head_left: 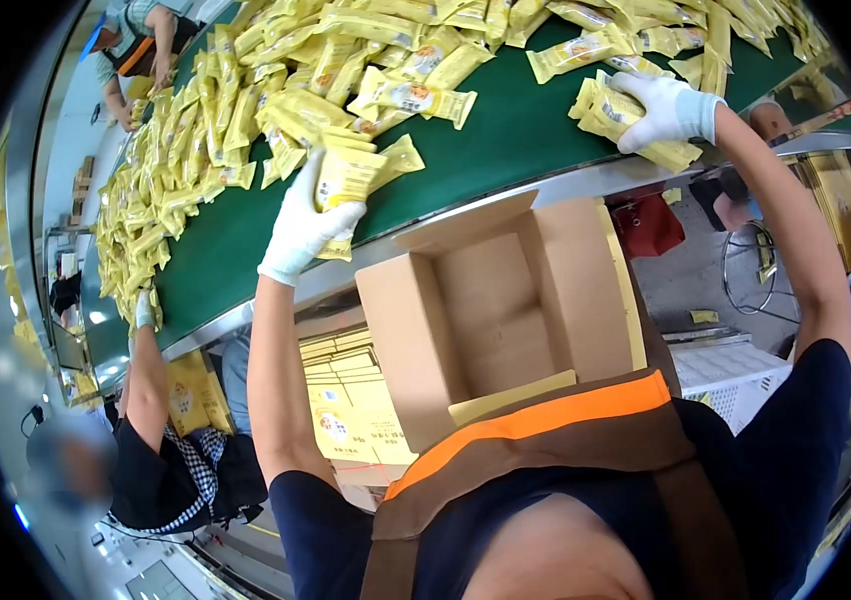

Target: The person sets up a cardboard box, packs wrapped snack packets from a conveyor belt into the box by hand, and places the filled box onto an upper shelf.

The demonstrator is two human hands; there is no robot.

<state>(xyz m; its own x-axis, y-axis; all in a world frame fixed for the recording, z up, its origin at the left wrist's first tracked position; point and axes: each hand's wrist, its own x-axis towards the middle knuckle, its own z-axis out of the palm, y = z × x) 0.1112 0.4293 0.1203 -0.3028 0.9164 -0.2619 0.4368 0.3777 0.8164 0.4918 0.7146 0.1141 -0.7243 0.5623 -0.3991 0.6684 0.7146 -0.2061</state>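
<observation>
My left hand (308, 222), in a white glove, is wrapped round several yellow packets (348, 180) at the front edge of the green belt (446, 175). At the right, my right hand (664, 110), gloved too, grips more yellow packets (606, 112) just above the belt. Between and below my hands, an open cardboard box (496, 310) with raised flaps leans against my apron; its visible inside holds no packets. A large heap of yellow packets (236, 110) covers the far and left parts of the belt.
Flattened yellow cartons (351, 400) lie left of the box. Co-workers stand at the lower left (161, 450) and upper left (136, 40), hands among the packets. A white crate (731, 375) and a round metal stool (751, 270) are at the right. The belt has a metal edge (586, 185).
</observation>
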